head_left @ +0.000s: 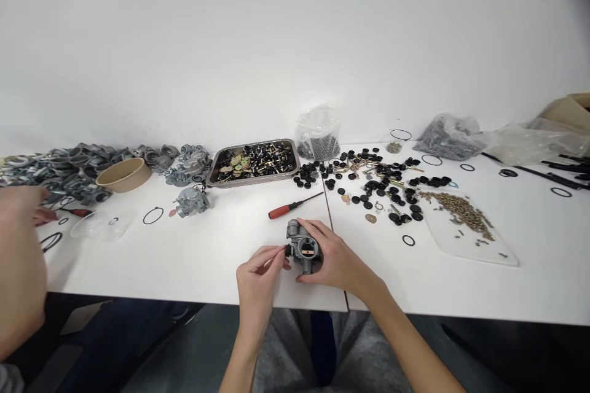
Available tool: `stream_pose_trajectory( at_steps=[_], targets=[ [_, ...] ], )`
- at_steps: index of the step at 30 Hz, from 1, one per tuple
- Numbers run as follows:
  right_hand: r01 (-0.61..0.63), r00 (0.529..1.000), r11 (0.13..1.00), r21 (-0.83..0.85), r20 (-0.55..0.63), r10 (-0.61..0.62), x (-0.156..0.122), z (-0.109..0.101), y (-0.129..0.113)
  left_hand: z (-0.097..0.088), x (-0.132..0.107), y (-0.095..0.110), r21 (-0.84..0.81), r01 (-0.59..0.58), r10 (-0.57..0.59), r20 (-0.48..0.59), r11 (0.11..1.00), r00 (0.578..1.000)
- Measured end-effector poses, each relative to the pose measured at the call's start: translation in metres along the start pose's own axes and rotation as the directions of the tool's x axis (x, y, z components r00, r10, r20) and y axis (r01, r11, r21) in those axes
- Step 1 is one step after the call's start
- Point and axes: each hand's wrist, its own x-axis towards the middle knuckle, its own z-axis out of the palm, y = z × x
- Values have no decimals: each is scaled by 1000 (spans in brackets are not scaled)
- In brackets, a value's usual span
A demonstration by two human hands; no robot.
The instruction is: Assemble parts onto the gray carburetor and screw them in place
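My right hand (334,258) is wrapped round a grey metal carburettor body (302,247) and holds it just above the white table (207,258) near its front edge. My left hand (258,273) pinches a small black round part (288,251) against the left side of the carburettor. A red-handled screwdriver (292,207) lies on the table just behind the two hands.
A metal tray (253,163) of small parts stands behind. Black caps (382,187) and brass screws (458,212) lie scattered to the right, with bags (447,135) at the back. Grey castings (69,169), a brown bowl (123,174) and another carburettor (191,201) sit left. Another person's arm (21,258) reaches in at far left.
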Motion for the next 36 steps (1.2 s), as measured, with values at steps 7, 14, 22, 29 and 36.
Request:
stream_pose_trajectory(
  at_steps=[7,14,22,29,36],
  targets=[
    [-3,1000,1000,18,9,3,1,-2,-3,1,-14,-4,180,-147,142,39,973,989],
    [-74,993,997,20,96,72,0,-10,-7,-3,-14,-16,199,-271,262,71,942,962],
    [-118,984,989,92,145,104,-7,-29,-4,-18,4,-15,259,-276,268,67,926,961],
    [-296,926,945,140,-202,319,-21,-73,19,-34,91,30,593,-379,201,345,710,917],
    [-340,812,921,189,-435,389,-34,-68,45,-11,153,37,721,-450,-168,608,527,776]
  ],
)
